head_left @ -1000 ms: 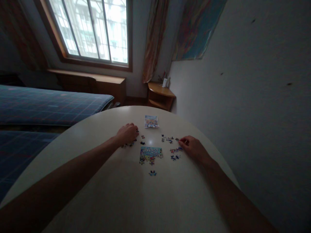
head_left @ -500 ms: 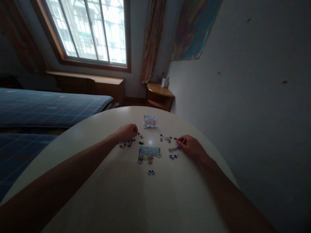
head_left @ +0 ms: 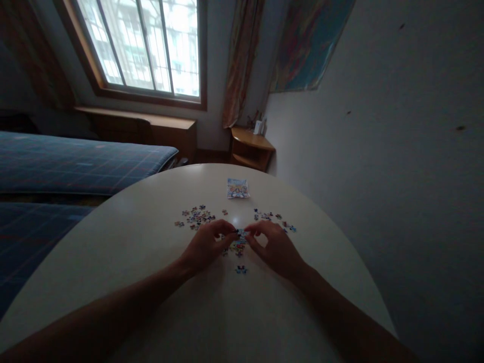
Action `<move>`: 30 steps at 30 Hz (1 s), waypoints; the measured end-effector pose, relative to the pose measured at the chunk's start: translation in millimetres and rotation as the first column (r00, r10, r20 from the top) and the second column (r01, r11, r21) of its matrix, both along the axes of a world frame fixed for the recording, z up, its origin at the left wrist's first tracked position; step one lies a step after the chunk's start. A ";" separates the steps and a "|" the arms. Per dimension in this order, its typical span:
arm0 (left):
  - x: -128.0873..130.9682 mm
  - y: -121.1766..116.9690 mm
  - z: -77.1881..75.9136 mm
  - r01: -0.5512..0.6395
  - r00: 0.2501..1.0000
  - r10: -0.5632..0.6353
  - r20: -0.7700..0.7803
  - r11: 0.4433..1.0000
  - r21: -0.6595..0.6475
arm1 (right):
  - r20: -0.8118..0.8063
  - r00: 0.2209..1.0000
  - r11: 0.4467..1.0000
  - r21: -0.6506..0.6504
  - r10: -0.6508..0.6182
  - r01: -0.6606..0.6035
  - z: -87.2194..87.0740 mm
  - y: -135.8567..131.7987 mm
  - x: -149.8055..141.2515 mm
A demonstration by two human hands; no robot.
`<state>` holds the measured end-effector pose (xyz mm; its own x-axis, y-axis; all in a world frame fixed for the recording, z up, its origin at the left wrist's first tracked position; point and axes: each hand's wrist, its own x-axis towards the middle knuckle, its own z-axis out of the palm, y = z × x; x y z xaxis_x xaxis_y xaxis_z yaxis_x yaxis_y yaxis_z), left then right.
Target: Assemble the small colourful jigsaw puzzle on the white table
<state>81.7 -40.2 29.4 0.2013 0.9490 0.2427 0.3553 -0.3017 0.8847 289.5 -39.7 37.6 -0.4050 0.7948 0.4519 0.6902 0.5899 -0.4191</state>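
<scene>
Over the partly joined jigsaw puzzle [head_left: 239,247], both of my hands meet with fingertips close together. My left hand [head_left: 206,243] pinches a small dark puzzle piece [head_left: 237,232] above the puzzle's upper part. Opposite it, my right hand [head_left: 273,244] has thumb and index finger closed at the puzzle's upper right; what lies between them is too small to make out. The hands cover much of the puzzle's top and sides. Just below it lies a separate joined bit of puzzle [head_left: 241,270].
Loose puzzle pieces [head_left: 198,216] are heaped at the left, and more pieces [head_left: 264,216] lie at the right. A colourful printed packet [head_left: 238,188] sits toward the far edge of the round white table [head_left: 181,186]. A bed [head_left: 83,161] stands left, a wall right.
Both hands have come inward from the loose pieces on either side to the puzzle in the middle. The left hand now has a dark piece in its fingers. The view has shifted slightly.
</scene>
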 end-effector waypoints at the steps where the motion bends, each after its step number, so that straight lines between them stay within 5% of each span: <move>1: 1.3 -2.8 -1.2 0.009 0.999 -0.008 0.050 0.999 -0.033 | -0.026 0.999 1.000 0.002 0.026 -0.026 -1.0 -4.8 -5.5; 4: 3.7 -9.3 -3.4 0.087 0.982 -0.065 0.179 0.990 -0.112 | -0.067 0.995 0.997 0.013 0.078 -0.077 -3.0 -14.0 -14.2; 8: 3.6 -16.1 -6.1 0.128 0.974 -0.115 0.193 0.990 -0.055 | -0.097 0.988 0.992 0.044 0.122 -0.118 -2.8 -15.3 -13.5; 15: -9.0 -11.7 -17.1 0.045 0.984 -0.005 -0.176 0.973 0.225 | -0.094 0.977 0.976 -0.094 0.189 -0.198 -4.8 -6.3 -3.6; 18: -13.3 -7.9 -21.6 0.119 0.949 0.001 -0.315 0.926 0.360 | -0.044 0.990 0.972 -0.188 0.134 -0.140 -7.8 -4.0 -0.4; 30: -10.7 -8.6 -25.5 0.213 0.870 -0.026 -0.493 0.920 0.328 | 0.026 0.972 0.954 -0.201 0.233 -0.224 -12.2 -1.1 2.8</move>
